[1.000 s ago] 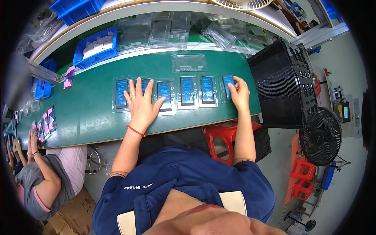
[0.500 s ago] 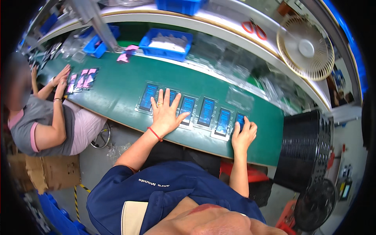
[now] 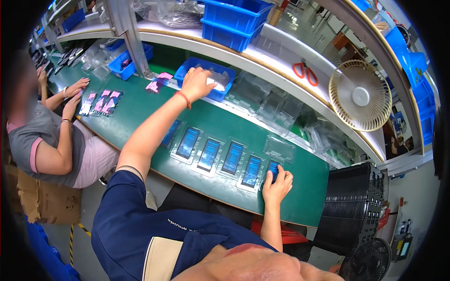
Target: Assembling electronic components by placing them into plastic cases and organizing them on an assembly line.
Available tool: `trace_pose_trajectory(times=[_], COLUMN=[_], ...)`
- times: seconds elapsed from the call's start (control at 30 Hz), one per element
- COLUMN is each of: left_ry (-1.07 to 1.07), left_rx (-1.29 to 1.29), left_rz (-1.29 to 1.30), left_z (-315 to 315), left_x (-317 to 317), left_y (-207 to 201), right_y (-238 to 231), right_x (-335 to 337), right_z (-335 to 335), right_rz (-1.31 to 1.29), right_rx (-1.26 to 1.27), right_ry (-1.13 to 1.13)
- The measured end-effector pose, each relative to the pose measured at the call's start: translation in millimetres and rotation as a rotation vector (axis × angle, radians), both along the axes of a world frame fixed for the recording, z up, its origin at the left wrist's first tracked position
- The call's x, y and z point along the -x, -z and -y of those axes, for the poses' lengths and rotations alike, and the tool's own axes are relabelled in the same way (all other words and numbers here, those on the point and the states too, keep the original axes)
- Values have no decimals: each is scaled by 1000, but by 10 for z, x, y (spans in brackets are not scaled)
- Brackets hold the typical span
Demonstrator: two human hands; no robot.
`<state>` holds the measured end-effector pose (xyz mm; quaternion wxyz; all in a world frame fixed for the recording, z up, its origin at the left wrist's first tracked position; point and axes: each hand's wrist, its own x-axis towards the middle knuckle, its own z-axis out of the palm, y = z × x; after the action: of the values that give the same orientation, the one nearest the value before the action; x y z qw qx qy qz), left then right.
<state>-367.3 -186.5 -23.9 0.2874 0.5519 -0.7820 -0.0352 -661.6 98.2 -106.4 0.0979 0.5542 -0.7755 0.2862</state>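
My left hand is stretched out over a blue bin at the back of the bench. Its thumb stands apart from the bent fingers, beside the white pieces in the bin; the fingertips are partly hidden. My right hand grips a lit phone screen at the right end of a row, thumb on one side and fingers on the other. Several more lit phone screens lie to its left in clear plastic trays. My left forearm partly covers the leftmost one.
A co-worker sits at the left beside pink-and-dark packets. Clear trays are piled along the back. The shelf above holds red-handled scissors and a fan. Stacked black trays stand at the right.
My left hand has left the phone screens and moved up and away to the blue bin. My right hand stays at the rightmost screen. The whole view has shifted.
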Motion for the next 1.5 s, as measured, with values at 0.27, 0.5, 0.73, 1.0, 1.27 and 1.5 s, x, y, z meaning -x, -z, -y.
trace_pose_trajectory(times=[0.27,0.5,0.73,1.0,1.27,1.5], left_ry=[254,227,286,196,328,226], left_rx=[-290,-114,-167,-665,-744,-574], left_rz=[509,313,-73,-1139,-1378,-1589], left_z=[939,857,937,753,-356,-1423], left_x=[361,280,-5,-195,-461,-422], left_y=[201,240,228,4,80,429], right_y=[27,25,41,28,-453,-589], right_x=[-19,18,28,37,-427,-1727], right_z=[4,10,30,-9,447,1390], right_rz=[39,49,50,43,458,1127], right_rx=[21,13,14,-9,238,-30], right_ry=[-11,-3,-8,-12,-388,-787])
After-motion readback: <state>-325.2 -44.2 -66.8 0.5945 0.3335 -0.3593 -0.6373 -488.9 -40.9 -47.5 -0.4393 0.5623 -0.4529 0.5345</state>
